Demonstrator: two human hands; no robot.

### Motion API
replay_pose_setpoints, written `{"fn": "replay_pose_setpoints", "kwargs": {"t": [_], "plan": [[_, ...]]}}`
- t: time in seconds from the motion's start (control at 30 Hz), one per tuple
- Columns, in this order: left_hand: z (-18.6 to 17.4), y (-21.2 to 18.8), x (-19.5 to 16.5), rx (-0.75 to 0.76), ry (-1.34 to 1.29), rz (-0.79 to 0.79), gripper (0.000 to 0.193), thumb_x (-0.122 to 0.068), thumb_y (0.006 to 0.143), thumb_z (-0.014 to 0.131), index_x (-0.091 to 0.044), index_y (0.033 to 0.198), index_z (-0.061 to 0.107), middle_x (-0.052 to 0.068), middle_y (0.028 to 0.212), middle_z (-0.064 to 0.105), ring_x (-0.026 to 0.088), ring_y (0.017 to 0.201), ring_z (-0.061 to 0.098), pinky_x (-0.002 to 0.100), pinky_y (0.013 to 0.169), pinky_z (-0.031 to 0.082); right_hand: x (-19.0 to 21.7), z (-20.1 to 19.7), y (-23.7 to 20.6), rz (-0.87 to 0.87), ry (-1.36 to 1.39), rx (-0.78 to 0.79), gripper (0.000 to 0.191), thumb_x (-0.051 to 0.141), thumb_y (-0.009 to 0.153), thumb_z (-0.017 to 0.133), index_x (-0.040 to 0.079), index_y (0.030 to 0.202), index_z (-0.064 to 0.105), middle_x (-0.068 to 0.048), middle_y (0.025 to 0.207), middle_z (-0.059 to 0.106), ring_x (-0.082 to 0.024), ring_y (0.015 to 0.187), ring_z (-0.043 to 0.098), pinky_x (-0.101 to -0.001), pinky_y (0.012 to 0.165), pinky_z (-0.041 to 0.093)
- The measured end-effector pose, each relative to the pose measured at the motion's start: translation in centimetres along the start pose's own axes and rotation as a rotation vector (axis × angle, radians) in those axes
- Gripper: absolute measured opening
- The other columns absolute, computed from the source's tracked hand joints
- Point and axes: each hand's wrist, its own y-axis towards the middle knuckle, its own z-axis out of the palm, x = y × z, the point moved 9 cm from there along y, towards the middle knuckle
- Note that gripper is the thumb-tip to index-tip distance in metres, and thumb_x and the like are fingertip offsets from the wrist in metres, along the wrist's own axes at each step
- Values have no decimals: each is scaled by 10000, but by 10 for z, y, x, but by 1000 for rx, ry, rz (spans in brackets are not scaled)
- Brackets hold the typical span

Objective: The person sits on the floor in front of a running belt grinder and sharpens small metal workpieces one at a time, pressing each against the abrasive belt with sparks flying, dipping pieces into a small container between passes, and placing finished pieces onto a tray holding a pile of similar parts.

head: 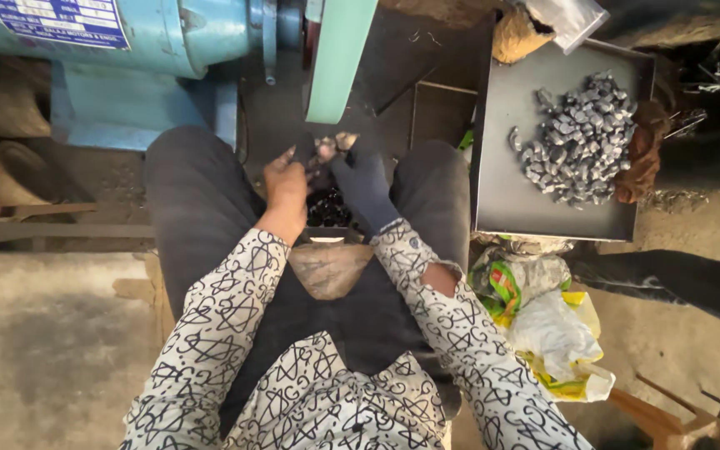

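Note:
My left hand (287,182) is bare and my right hand (362,179) wears a dark glove. Both are raised between my knees, fingers pinched together on a small dark metal piece (320,153) held just below the pale green belt guard (339,58) of a blue machine (139,37). Under the hands, a dark container of small black pieces (327,208) rests between my thighs. Which hand bears the piece's weight is hard to tell.
A grey metal tray (510,167) at my right holds a heap of small shiny metal parts (581,137). Another person's hand (642,154) rests at the tray's right edge. Crumpled plastic bags (547,321) lie on the floor by my right knee.

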Motion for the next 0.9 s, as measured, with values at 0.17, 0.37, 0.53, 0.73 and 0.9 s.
{"fn": "replay_pose_setpoints", "kwargs": {"t": [0.17, 0.37, 0.53, 0.73, 0.9], "plan": [[32, -16, -3, 230, -248, -72, 402, -68, 1035, 558, -48, 1429, 636, 60, 1149, 661, 133, 924, 586, 305, 759, 482, -8, -4, 17, 109, 417, -36, 157, 170, 1045, 629, 33, 970, 643, -29, 854, 664, -129, 761, 628, -294, 690, 535], [63, -50, -22, 401, -256, -94, 393, -149, 1059, 568, -81, 1445, 589, 8, 1384, 582, 121, 1234, 530, 314, 1038, 403, -16, -13, 22, 100, 502, -8, 218, 243, 1076, 592, 50, 991, 648, -11, 888, 659, -127, 818, 627, -298, 764, 528], [51, -61, -45, 399, 15, 141, 376, -85, 994, 600, -81, 1370, 617, 35, 1225, 682, 128, 1094, 648, 276, 941, 507, 13, -19, -13, -240, -380, 25, 226, 223, 1005, 658, 8, 1053, 707, -61, 890, 739, -183, 804, 729, -340, 741, 558], [41, -31, -53, 251, 280, 204, 257, -31, 991, 578, -5, 1188, 740, 48, 1054, 708, 113, 910, 634, 241, 774, 495, -39, 10, -5, 388, 477, 166, 235, 182, 1003, 610, -29, 1095, 660, -114, 896, 732, -227, 718, 739, -387, 678, 630], [44, -33, -67, 238, 355, 364, 231, -3, 986, 607, 8, 1183, 728, 42, 1065, 725, 100, 955, 653, 233, 834, 504, -29, 17, 1, 175, 256, 159, 288, 219, 1042, 595, -41, 1148, 661, -134, 943, 736, -200, 814, 728, -391, 754, 586]]}}
